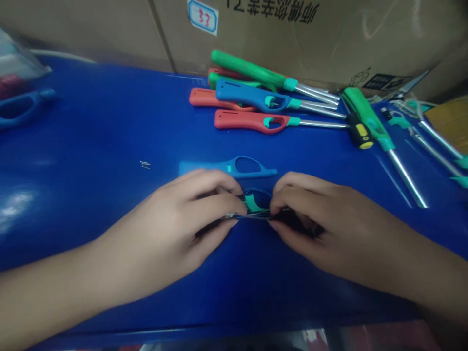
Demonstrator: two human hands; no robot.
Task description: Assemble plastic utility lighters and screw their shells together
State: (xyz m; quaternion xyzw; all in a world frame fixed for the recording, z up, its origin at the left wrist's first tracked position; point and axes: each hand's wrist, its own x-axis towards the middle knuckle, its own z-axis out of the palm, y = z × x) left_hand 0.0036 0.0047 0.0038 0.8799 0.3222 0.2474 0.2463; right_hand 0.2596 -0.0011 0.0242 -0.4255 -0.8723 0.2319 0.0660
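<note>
Both my hands meet at the middle of the blue table [91, 161]. My left hand [190, 214] and my right hand [314, 219] are each closed on a partly built blue lighter [258, 202] with a teal trigger, held flat between the fingertips. Most of its body is hidden under my fingers. A loose blue lighter shell half [234, 168] lies on the table just beyond my knuckles.
A pile of finished long-nosed lighters [256, 97], red, blue and green, lies at the back centre. A green lighter [369, 122] and metal-tube parts [435, 146] lie at the right. Small pins [145, 165] rest left of centre. Cardboard boxes [292, 29] stand behind. Another blue shell [22, 105] sits far left.
</note>
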